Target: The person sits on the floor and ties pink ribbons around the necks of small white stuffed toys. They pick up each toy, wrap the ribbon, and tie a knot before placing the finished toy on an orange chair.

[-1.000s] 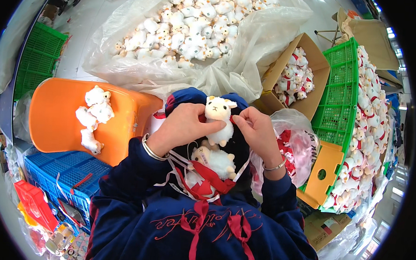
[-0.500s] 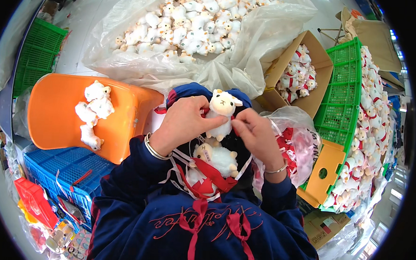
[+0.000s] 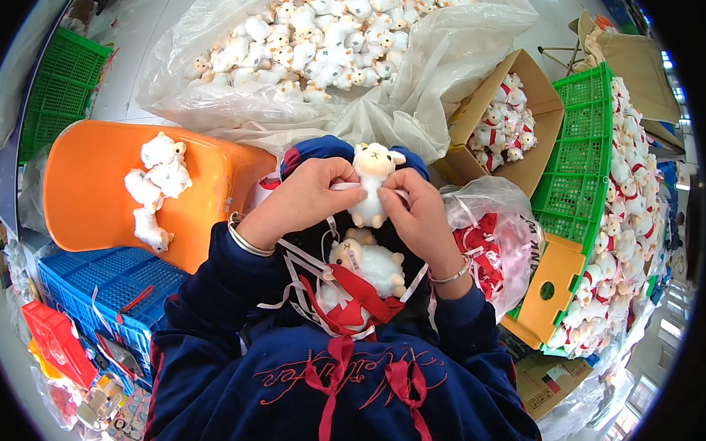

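A small white plush alpaca (image 3: pixel 367 204) with a cream face is upright between my hands, above my lap. My left hand (image 3: pixel 310 203) pinches a white ribbon (image 3: pixel 343 186) at the toy's neck, thumb against its chest. On the toy's other side, my right hand (image 3: pixel 422 214) is closed in a pinch, with a bit of white ribbon showing by its fingers. Whether the ribbon runs behind the neck is hidden. Below, in my lap, lies another plush alpaca (image 3: pixel 377 270), with red cloth pieces (image 3: pixel 365 293) and loose white ribbons over and beside it.
An orange chair (image 3: pixel 94 185) at left holds several plush toys. Ahead lies a large plastic sheet (image 3: pixel 192 107) heaped with them. At right are a cardboard box (image 3: pixel 546 122), a green crate (image 3: pixel 568 167) and a clear bag of red cloth (image 3: pixel 517 251). A blue crate (image 3: pixel 74 287) sits lower left.
My hands have drawn closer together at the toy's neck, and the toy has shifted slightly up and left. White ribbon now shows at my fingers.
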Action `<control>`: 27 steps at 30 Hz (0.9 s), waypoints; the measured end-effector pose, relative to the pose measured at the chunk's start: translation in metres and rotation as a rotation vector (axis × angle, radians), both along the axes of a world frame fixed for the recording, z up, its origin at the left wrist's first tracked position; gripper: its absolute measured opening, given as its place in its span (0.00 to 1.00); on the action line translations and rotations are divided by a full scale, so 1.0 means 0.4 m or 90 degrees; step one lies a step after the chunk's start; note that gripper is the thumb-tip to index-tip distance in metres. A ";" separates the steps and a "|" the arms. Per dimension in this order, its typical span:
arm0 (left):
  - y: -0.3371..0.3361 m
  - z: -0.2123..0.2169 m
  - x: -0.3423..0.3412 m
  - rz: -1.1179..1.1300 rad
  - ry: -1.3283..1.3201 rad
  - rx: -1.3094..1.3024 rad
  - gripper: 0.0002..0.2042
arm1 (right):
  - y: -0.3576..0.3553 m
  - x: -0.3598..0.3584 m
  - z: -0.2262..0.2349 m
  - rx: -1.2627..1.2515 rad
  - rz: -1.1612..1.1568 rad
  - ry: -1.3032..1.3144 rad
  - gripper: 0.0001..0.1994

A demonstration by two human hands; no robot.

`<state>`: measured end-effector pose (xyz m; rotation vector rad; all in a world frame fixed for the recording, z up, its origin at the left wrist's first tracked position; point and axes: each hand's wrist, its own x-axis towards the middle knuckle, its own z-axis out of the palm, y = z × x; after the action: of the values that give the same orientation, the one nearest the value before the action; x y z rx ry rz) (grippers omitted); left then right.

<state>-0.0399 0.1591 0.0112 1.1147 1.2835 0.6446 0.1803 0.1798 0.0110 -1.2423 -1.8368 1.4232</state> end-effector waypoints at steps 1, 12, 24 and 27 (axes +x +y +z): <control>-0.001 -0.007 0.000 0.008 -0.002 0.015 0.11 | 0.007 -0.003 -0.009 0.018 -0.010 -0.003 0.07; -0.036 -0.033 0.045 0.112 -0.026 0.071 0.08 | 0.017 -0.008 0.012 0.193 0.025 -0.166 0.07; -0.048 -0.010 0.079 0.017 0.116 0.256 0.08 | -0.052 0.021 -0.028 -0.034 -0.154 0.021 0.05; -0.029 -0.016 0.078 0.011 0.122 0.290 0.08 | -0.052 0.000 -0.041 -0.033 -0.200 0.086 0.05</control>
<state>-0.0089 0.1473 0.0048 1.5688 1.3451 0.8877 0.1805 0.1590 -0.0052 -1.3549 -1.4506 1.3497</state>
